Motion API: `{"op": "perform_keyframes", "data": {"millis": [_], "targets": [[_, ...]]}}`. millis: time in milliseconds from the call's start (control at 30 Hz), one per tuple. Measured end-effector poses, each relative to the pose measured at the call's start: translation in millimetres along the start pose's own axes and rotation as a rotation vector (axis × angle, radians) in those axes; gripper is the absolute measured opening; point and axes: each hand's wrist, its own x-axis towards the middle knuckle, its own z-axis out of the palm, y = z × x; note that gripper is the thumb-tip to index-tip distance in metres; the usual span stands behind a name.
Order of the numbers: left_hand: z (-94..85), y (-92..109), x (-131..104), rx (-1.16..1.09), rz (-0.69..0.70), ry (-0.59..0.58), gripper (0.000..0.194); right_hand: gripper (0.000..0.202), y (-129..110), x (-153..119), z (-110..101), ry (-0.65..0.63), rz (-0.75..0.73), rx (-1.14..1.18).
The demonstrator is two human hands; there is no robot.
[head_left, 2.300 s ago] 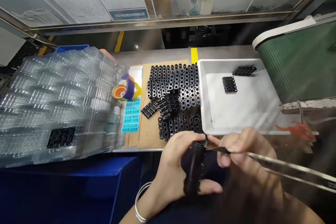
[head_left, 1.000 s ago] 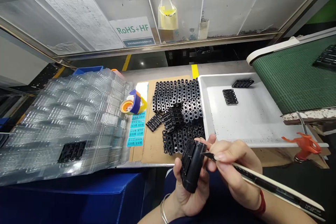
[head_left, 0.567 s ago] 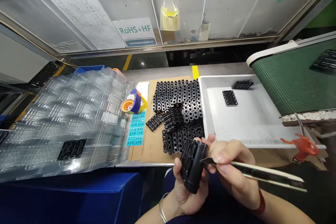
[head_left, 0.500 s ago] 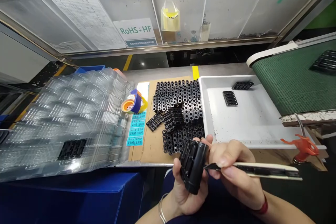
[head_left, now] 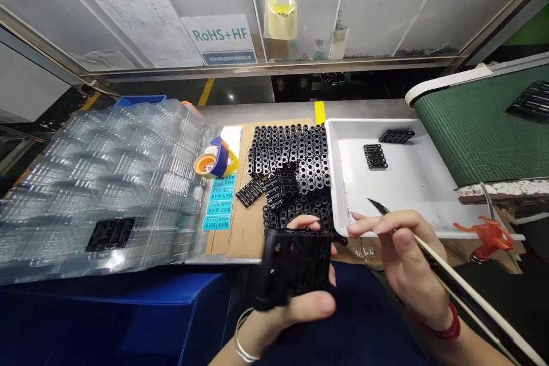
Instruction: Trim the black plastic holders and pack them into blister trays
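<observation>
Pulled clear of the work, the craft knife [head_left: 472, 303] now points over the white tray [head_left: 398, 197], and the black plastic part [head_left: 300, 269] is turned broad side to view. Clear blister trays [head_left: 98, 177] stand left; packed black pieces [head_left: 291, 148] sit on cardboard [head_left: 244, 240], their near edge hidden by the left hand [head_left: 302, 306], which clamps the part above the lap. The right hand [head_left: 416, 263], one finger stretched leftward, grips the knife. Two pieces lie in the tray, one on the green conveyor [head_left: 476, 120].

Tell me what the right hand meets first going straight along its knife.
From the right hand, the knife points toward the left wall of the white tray, likely met first; black parts lie beyond. Height is unclear, so it might pass over.
</observation>
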Motion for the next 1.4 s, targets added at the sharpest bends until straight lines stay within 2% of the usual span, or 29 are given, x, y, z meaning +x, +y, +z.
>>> {"op": "perform_keyframes", "data": {"millis": [67, 133, 200, 267, 333, 400, 533, 567, 700, 800, 833, 900, 967, 1000, 1167, 1300, 1400], "targets": [[-4.6, 1.8, 1.5, 0.512, 0.015, 0.102, 0.064, 0.017, -0.6, -4.1, 0.5, -0.073, 0.021, -0.079], [-8.4, 4.3, 2.0, 0.905, 0.043, 0.185, 0.057, 0.019, 1.0, -6.4, 3.6, -0.104, 0.024, -0.148], [-12.3, 8.2, 1.2, 1.097, 0.071, 0.191, 0.062, 0.024, 4.6, -6.2, 7.1, -0.078, 0.039, -0.216], [-16.9, 13.9, -0.4, 1.147, 0.118, 0.148, 0.071, 0.030, 8.1, -4.4, 9.0, -0.023, 0.078, -0.223], [-21.9, 19.8, -2.4, 1.050, 0.166, 0.103, 0.085, 0.031, 9.6, -2.5, 9.2, 0.030, 0.124, -0.142], [-25.9, 22.9, -4.5, 0.822, 0.174, 0.087, 0.102, 0.031, 8.7, -1.5, 10.0, 0.061, 0.169, -0.009], [-24.9, 16.1, -7.9, 0.316, 0.083, 0.153, 0.119, 0.029, 2.7, -3.2, 20.8, 0.032, 0.199, 0.198], [-22.7, 13.3, -8.3, 0.199, 0.046, 0.171, 0.115, 0.029, 1.1, -4.1, 24.3, 0.007, 0.201, 0.208], [-11.5, 10.9, -5.4, -0.242, -0.081, 0.161, 0.073, 0.013, -2.4, -5.3, 26.1, -0.113, 0.160, 0.162], [-5.2, 18.9, 1.6, -0.461, -0.095, 0.168, 0.058, 0.030, -1.7, -0.3, 12.1, -0.036, 0.009, 0.088], [-4.1, 21.9, 4.1, -0.507, -0.096, 0.176, 0.054, 0.033, -1.2, 2.2, 6.6, 0.008, -0.020, 0.050], [-3.3, 26.7, 8.2, -0.566, -0.109, 0.167, 0.050, 0.024, -0.8, 7.0, -2.4, 0.065, 0.008, -0.002], [-4.0, 29.4, 10.0, -0.584, -0.154, 0.107, 0.056, 0.012, -1.3, 10.1, -6.7, 0.058, 0.108, 0.014], [-4.5, 30.0, 10.0, -0.582, -0.191, 0.070, 0.062, 0.013, -1.9, 10.9, -7.0, 0.041, 0.159, 0.042], [-6.0, 30.8, 5.7, -0.580, -0.367, -0.025, 0.076, 0.020, -3.5, 11.2, 1.4, -0.050, 0.420, 0.225], [-5.0, 29.8, 2.6, -0.586, -0.442, -0.053, 0.081, 0.031, -0.3, 10.2, 8.2, -0.078, 0.690, 0.315], [-3.6, 27.8, 1.3, -0.584, -0.469, -0.072, 0.083, 0.037, 2.6, 7.2, 12.4, -0.092, 0.802, 0.398]]}}
